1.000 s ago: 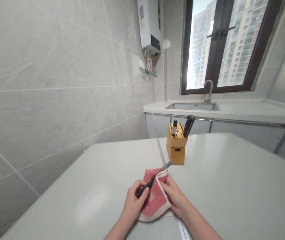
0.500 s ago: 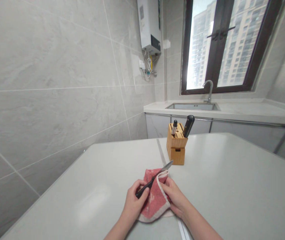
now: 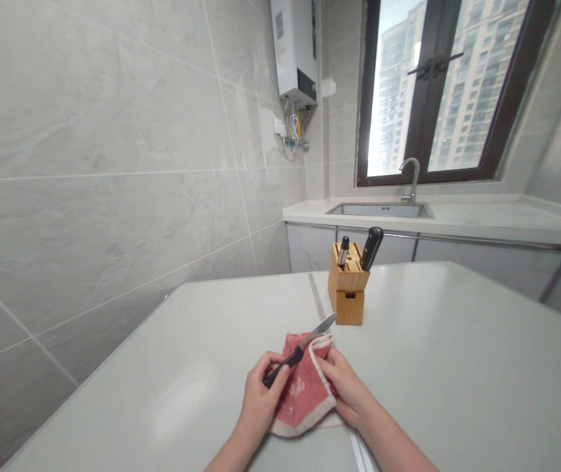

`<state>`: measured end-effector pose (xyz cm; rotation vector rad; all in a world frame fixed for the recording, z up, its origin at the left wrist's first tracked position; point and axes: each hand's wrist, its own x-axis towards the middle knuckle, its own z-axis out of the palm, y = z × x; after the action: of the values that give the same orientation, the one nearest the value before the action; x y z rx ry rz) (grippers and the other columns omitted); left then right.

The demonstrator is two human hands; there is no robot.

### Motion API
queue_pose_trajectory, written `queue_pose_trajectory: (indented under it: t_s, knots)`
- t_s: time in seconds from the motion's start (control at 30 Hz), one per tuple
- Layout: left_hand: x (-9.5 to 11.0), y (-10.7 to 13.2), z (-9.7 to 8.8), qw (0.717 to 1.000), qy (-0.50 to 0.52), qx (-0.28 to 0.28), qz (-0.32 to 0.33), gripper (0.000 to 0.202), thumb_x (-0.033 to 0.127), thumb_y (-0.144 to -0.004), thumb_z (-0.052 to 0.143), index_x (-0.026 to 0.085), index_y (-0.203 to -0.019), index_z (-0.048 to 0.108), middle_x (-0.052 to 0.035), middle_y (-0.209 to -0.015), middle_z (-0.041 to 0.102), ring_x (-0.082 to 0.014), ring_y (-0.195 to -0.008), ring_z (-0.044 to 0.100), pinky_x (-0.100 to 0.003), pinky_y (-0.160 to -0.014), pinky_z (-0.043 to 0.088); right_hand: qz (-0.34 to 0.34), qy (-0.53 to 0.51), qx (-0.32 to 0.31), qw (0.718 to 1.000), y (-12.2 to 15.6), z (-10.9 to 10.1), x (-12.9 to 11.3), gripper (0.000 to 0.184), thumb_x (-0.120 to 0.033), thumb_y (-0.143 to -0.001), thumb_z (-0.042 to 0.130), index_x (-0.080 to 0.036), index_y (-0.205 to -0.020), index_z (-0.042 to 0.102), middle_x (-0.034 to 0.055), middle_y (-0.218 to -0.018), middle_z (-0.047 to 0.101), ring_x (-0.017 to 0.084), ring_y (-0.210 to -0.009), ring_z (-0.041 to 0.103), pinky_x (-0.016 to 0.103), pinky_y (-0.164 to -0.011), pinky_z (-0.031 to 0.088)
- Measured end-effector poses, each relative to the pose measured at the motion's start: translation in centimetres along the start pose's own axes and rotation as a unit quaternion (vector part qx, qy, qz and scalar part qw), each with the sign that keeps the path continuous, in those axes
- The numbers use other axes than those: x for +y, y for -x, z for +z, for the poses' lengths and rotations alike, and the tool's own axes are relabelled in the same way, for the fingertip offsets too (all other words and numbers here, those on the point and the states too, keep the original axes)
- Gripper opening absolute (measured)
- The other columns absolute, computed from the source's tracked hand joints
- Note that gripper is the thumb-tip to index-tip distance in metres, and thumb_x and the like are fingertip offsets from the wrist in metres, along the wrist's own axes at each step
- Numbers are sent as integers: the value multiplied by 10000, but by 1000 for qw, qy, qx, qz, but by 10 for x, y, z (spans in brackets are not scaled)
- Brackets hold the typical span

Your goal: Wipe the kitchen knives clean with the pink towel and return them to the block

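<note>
Gripped by its black handle, a knife (image 3: 294, 357) is in my left hand (image 3: 259, 392), its blade pointing up and to the right. My right hand (image 3: 345, 387) is closed on a red towel (image 3: 304, 400) with a pale border. Part of the towel lies beneath the knife, and a fold of it stands up beside the blade. The right fingertips are partly hidden behind the cloth. Just beyond the knife's tip stands a wooden knife block (image 3: 349, 288), with a large black-handled knife (image 3: 371, 248) and a smaller black-topped tool (image 3: 343, 250) in its slots.
The pale table (image 3: 201, 341) has a seam running away from me past the block. Behind it are a counter with a sink (image 3: 383, 210) and a faucet (image 3: 411, 178) below a window. A water heater (image 3: 294, 52) hangs on the wall above.
My left hand has shifted the knife slightly left, drawing its tip back toward me. The right hand and towel have barely moved.
</note>
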<state>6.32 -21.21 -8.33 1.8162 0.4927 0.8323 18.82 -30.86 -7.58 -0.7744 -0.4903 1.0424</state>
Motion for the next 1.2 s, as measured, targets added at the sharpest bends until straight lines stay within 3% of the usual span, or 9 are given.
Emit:
queue_pose_trajectory:
  t_s: [0.27, 0.57, 0.77, 1.03, 1.2]
  knots:
    - [1, 1, 0, 1000, -4, 5, -6, 200, 355, -812, 547, 159, -781, 566, -3, -671, 582, -149, -631, 508, -220, -588, 373, -8, 12, 12, 1000, 0, 0, 0, 327, -270, -728, 676, -140, -1019, 607, 100, -932, 712, 232, -844, 663, 347, -749, 505]
    - [4, 2, -2, 999, 1, 35, 5, 173, 334, -812, 537, 166, -782, 562, -2, -689, 571, -159, -660, 524, -226, -618, 386, -10, 2, -17, 1000, 0, 0, -2, 368, -329, -750, 651, -150, -1067, 597, 102, -987, 700, 235, -886, 653, 379, -839, 468]
    - [6, 1, -3, 999, 7, 50, 8, 157, 326, -822, 525, 173, -809, 553, 2, -710, 562, -157, -677, 523, -227, -642, 390, -19, 19, -11, 1000, -1, -3, 1, 324, -318, -718, 684, -140, -980, 618, 90, -912, 711, 231, -830, 661, 383, -829, 470]
    - [2, 3, 0, 1000, 5, -11, 14, 143, 309, -809, 543, 169, -808, 571, -3, -691, 576, -157, -652, 521, -225, -608, 382, -16, 27, -1, 1000, 2, 3, -3, 325, -305, -674, 723, -145, -936, 617, 76, -878, 704, 225, -816, 656, 354, -770, 495]
    - [0, 2, 1, 1000, -7, -11, 16, 138, 304, -802, 552, 169, -811, 576, -3, -687, 574, -154, -642, 513, -222, -599, 380, -20, 28, 24, 999, 1, 3, -2, 258, -289, -671, 728, -152, -863, 623, 53, -811, 703, 199, -746, 653, 293, -671, 492]
